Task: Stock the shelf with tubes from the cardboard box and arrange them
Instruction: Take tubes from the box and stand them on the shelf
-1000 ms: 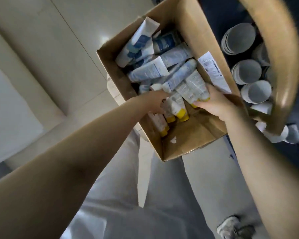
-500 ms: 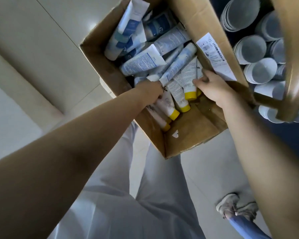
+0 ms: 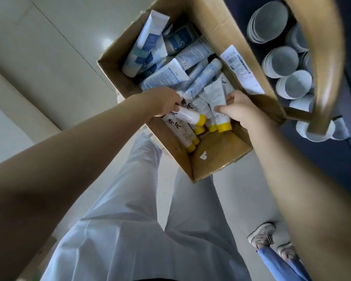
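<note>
Both hands are in the cardboard box (image 3: pixel 217 163). Left hand (image 3: pixel 162 101) grips a yellow-capped tube (image 3: pixel 188 116); right hand (image 3: pixel 237 108) pinches another tube (image 3: pixel 217 98).

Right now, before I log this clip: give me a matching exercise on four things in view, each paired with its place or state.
Things:
1. left grip
2. label
3. jars
4. blue-banded tube

Places or states:
A. outside the box, on the dark surface
B. at the box's far corner
C. holds a yellow-capped tube
D. stuck on the box's side

Pairs: 1-C, 2-D, 3-A, 4-B.
</note>
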Action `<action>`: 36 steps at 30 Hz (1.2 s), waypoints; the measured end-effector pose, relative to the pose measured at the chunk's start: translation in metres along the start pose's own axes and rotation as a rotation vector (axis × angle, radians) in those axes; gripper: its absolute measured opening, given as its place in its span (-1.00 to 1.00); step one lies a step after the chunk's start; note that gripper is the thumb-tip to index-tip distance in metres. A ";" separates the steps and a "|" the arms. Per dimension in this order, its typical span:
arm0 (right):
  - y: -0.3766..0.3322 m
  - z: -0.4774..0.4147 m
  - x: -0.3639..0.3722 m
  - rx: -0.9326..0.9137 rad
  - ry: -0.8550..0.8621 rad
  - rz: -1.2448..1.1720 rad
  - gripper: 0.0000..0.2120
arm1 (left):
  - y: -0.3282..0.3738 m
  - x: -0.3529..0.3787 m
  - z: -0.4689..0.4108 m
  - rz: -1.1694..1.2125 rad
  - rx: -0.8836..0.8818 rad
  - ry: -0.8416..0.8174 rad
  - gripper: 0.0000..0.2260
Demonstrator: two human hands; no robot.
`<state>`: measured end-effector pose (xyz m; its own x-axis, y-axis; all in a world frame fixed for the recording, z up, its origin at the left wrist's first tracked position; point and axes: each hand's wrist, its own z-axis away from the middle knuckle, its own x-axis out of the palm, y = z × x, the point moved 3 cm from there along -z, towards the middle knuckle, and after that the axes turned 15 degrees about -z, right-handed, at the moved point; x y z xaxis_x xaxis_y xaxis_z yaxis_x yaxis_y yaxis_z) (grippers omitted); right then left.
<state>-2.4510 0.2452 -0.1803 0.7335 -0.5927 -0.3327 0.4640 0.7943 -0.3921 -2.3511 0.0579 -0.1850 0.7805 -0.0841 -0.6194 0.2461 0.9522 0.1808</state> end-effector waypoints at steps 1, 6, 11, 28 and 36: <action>-0.002 0.014 -0.004 -0.038 0.004 0.003 -0.65 | -0.001 -0.007 0.011 -0.050 0.002 0.035 -0.69; -0.030 0.112 -0.031 -0.256 0.078 -0.286 -0.63 | -0.008 -0.066 0.087 0.028 -0.095 0.125 -0.70; -0.065 0.219 -0.069 -0.451 0.207 -0.581 -0.71 | 0.001 -0.147 0.167 0.137 -0.131 0.194 -0.68; 0.042 0.446 -0.224 -0.888 0.666 -1.050 -0.70 | 0.229 -0.311 0.298 0.652 0.091 1.140 -0.87; 0.175 0.521 -0.301 -0.925 0.870 -1.035 -0.66 | 0.395 -0.319 0.282 1.105 0.233 1.193 -0.88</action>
<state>-2.3319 0.6319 0.2986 -0.3146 -0.9366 0.1542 -0.1219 -0.1212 -0.9851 -2.3401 0.3781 0.2996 -0.2046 0.9310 -0.3022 0.0664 0.3212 0.9447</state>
